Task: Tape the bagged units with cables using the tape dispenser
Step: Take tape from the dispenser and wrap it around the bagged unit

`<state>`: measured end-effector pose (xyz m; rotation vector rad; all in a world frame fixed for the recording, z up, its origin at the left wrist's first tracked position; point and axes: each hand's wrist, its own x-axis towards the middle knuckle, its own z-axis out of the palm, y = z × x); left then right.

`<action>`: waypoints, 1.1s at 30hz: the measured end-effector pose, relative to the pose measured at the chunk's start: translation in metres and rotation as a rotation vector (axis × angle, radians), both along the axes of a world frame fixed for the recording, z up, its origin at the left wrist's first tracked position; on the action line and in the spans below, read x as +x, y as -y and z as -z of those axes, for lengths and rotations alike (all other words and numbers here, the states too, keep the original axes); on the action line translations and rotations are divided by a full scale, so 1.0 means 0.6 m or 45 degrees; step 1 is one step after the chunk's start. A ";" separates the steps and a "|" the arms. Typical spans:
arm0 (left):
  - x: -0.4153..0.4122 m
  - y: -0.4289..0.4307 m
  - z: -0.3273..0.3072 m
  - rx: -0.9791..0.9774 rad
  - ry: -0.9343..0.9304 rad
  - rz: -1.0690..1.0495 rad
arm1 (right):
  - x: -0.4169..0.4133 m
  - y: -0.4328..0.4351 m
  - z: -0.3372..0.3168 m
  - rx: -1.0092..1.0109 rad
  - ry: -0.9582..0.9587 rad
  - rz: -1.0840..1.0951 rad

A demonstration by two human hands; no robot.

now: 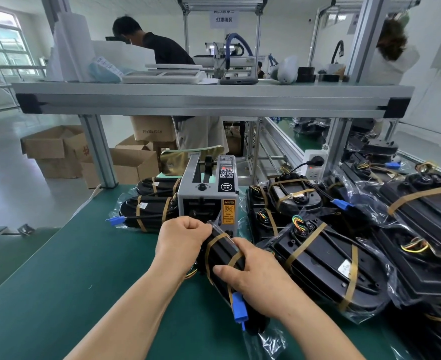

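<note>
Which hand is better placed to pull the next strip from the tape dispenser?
Left, probably. The left hand grips the bagged unit at its far end, just below the outlet of the tape dispenser; the right hand holds it nearer the body, by the blue connector.

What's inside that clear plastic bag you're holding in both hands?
The bag holds a black unit bound by brown tape bands, with a blue connector at its near end. The left hand and right hand cover much of it; its underside is hidden.

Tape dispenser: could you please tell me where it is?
Head view, centre: the tape dispenser stands on the green mat, just behind the left hand.
</note>
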<state>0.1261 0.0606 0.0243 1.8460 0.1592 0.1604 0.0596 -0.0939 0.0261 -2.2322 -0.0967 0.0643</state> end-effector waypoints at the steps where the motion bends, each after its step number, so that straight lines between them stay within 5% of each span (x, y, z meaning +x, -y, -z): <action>1: 0.000 -0.002 0.000 0.038 -0.001 0.000 | 0.000 0.000 0.000 -0.003 0.002 -0.001; 5: 0.004 -0.010 0.002 0.066 -0.022 -0.024 | 0.000 0.000 0.002 -0.004 0.017 -0.001; 15: 0.013 -0.011 0.006 -0.391 -0.236 0.043 | 0.003 0.000 0.007 -0.005 0.024 -0.017; 20: 0.014 -0.010 0.010 -0.361 -0.187 0.030 | 0.008 0.007 -0.006 -0.066 -0.058 -0.068; 28: 0.008 -0.002 0.007 -0.262 -0.073 -0.021 | 0.099 -0.041 -0.072 -0.565 -0.098 -0.247; 33: 0.013 -0.026 0.004 -0.217 -0.090 0.132 | 0.135 -0.065 -0.057 -0.463 -0.202 -0.206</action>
